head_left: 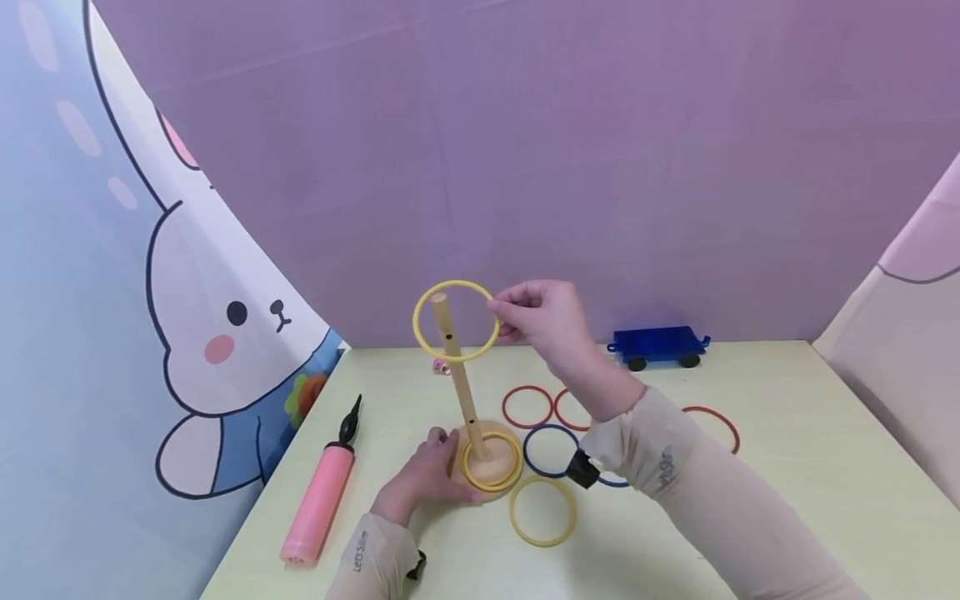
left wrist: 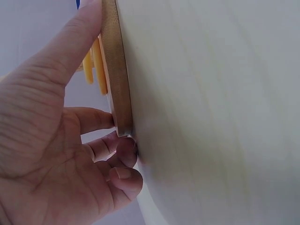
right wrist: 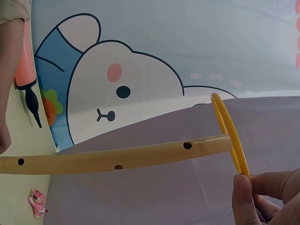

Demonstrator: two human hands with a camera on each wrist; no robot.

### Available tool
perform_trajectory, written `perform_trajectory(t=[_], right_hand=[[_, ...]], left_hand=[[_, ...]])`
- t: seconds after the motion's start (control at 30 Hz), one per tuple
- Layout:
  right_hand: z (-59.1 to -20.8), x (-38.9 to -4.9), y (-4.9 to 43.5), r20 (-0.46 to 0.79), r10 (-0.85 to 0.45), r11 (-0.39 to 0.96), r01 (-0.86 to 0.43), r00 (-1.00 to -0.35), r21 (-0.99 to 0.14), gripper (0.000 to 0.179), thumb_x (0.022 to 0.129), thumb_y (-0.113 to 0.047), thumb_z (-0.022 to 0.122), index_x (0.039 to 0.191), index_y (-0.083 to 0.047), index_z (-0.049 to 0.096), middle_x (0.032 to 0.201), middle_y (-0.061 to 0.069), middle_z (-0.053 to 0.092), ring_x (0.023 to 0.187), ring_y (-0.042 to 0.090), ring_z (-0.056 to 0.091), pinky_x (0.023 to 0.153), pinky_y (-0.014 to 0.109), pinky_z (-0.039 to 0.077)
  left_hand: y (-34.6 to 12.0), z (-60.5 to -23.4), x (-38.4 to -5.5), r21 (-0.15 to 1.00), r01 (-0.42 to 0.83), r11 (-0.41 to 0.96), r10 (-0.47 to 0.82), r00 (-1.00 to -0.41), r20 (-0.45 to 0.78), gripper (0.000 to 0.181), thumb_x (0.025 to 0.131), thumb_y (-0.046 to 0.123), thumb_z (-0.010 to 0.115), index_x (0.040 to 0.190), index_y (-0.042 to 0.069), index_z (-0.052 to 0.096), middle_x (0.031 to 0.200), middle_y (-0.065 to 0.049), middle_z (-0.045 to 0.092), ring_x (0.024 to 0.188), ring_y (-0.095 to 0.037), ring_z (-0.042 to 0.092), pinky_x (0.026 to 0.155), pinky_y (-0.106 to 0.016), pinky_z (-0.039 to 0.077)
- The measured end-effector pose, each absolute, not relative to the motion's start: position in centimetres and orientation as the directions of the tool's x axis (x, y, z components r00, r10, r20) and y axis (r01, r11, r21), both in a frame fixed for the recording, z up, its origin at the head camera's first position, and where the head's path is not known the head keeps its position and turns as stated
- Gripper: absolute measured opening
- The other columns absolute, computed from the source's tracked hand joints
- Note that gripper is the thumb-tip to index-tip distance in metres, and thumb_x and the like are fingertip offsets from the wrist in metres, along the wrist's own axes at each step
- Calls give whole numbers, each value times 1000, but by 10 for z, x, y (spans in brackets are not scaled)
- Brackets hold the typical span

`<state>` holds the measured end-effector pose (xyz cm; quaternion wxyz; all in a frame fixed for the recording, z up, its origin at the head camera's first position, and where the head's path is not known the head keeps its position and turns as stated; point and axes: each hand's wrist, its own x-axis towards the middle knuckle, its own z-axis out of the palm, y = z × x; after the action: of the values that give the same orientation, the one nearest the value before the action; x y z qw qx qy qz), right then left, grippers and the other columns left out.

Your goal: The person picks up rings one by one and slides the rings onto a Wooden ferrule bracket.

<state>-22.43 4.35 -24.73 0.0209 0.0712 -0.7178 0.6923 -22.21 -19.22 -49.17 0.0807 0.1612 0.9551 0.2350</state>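
Note:
My right hand (head_left: 546,321) pinches a yellow ring (head_left: 417,327) between thumb and fingertips at the top of the wooden post (head_left: 461,379). In the right wrist view the ring (right wrist: 231,131) stands nearly edge-on at the post's tip, with the fingers of the right hand (right wrist: 265,197) on its lower edge. Down at the table, my left hand (head_left: 427,475) grips the edge of the stand's round wooden base (head_left: 504,428); the left wrist view shows thumb and fingers along the base's rim (left wrist: 117,70). Two yellow rings (head_left: 491,487) lie around the post's foot.
Another yellow ring (head_left: 513,521), a blue ring (head_left: 551,476) and a red ring (head_left: 527,387) lie by the base, more rings partly behind the right arm. A pink pump (head_left: 322,504) lies left, a blue toy wagon (head_left: 658,343) at the back, a small pink figure (right wrist: 37,203) behind the post.

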Motion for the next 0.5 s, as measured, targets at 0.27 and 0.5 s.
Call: perform_trajectory(t=[0.27,0.5], right_hand=[[-260,-229,42,110,-65,90,-115,-992,-989,14,89,-14,72,96,-2,72,88,14,69,72,24,68,70,35,58],[-278,-225,43,82,-84,143,-93,-993,-985,12,91,-14,70,96,-3,72,88,14,69,72,22,68,67,31,58]], left_hand=[[-192,-490,-219,479,259,839,342,-935,-94,117,63,55,86,151,1,31,132,-18,39,118,-33,45,99,-51,42],[-191,-486,-218,495,264,828,346,-935,-81,116,62,52,88,150,1,33,129,-17,40,114,-32,46,96,-52,43]])
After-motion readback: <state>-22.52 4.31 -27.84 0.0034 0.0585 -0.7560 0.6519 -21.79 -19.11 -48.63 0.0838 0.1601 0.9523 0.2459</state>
